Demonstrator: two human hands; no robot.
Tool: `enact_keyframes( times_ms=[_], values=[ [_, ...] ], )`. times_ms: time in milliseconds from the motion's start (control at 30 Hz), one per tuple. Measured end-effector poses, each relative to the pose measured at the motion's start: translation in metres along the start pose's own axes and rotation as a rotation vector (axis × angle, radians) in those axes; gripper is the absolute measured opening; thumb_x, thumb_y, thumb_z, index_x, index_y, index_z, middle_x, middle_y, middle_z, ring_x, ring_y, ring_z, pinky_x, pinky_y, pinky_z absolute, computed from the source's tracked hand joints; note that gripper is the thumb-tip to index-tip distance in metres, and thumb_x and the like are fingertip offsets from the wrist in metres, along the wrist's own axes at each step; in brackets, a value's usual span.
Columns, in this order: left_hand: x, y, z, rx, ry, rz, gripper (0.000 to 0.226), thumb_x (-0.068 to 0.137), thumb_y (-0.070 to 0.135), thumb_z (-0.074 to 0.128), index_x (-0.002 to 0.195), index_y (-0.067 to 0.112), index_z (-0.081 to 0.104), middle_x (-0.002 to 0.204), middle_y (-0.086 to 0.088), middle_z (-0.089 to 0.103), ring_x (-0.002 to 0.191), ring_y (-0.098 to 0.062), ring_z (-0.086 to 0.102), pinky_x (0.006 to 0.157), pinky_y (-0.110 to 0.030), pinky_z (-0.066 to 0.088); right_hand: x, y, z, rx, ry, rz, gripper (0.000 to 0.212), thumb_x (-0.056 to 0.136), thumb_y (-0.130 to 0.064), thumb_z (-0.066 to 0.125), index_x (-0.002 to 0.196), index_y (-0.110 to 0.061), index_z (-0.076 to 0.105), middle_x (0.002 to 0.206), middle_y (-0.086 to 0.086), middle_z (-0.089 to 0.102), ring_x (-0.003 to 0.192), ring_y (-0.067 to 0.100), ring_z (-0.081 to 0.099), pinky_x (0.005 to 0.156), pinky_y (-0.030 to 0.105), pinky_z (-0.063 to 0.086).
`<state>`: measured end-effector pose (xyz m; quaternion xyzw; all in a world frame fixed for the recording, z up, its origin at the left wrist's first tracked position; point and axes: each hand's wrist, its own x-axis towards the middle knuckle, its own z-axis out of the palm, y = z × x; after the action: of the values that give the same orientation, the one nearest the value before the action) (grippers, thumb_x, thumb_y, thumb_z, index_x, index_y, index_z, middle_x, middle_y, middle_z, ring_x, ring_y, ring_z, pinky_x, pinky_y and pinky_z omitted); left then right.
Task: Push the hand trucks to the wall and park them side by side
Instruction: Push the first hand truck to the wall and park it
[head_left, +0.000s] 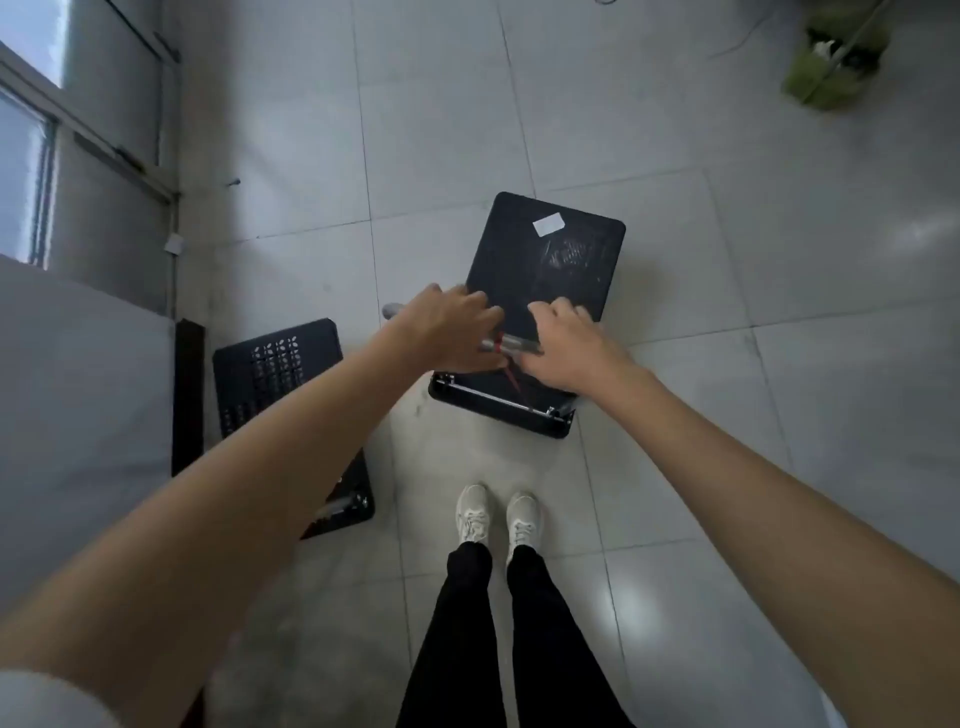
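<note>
Grey tiled floor (675, 156), wall w/ window at left. Metal handle (511, 344) of black platform hand truck (545, 260) is gripped by left hand (447, 327) & right hand (566, 348), mid-floor. Second hand truck (275, 364) is seen near left wall, partly hidden by left forearm.

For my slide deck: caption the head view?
Both hands grip one hand truck's handle; another waits left.

no readable text; the white label (548, 225) on the hand truck (545, 280) looks blank.
</note>
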<state>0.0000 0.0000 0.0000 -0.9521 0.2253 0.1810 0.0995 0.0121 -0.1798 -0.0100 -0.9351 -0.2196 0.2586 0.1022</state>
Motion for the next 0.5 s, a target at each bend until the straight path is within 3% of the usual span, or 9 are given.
enact_keyframes(
  times_ms=[100,300,500],
  values=[
    [0.011,0.0,0.019,-0.104,-0.188,0.001,0.047,0.091,0.055,0.054,0.121,0.019,0.049,0.105,-0.002,0.063,0.093,-0.025,0.064,0.069,-0.036,0.043,0.012,0.0,0.016,0.03,-0.02,0.014,0.055,0.087,-0.046,0.06,0.127,-0.01,0.045,0.12,0.014,0.049,0.11,0.035,0.049,0.087,0.051,0.047],
    [0.024,-0.011,0.031,-0.2,-0.253,-0.124,0.02,0.095,0.036,0.054,0.099,0.017,0.055,0.084,-0.001,0.059,0.072,-0.02,0.058,0.065,-0.033,0.042,0.036,-0.007,0.03,0.0,-0.123,0.021,0.026,0.088,-0.039,0.059,0.099,-0.016,0.056,0.092,0.007,0.058,0.075,0.025,0.057,0.064,0.038,0.049],
    [0.032,-0.007,0.035,-0.153,-0.225,-0.172,0.009,0.087,0.026,0.06,0.084,0.02,0.053,0.065,0.003,0.044,0.062,-0.018,0.051,0.06,-0.031,0.04,0.046,-0.006,0.036,-0.073,-0.132,0.111,0.029,0.08,-0.044,0.064,0.086,-0.018,0.055,0.074,0.003,0.054,0.067,0.027,0.057,0.064,0.034,0.049]
  ],
)
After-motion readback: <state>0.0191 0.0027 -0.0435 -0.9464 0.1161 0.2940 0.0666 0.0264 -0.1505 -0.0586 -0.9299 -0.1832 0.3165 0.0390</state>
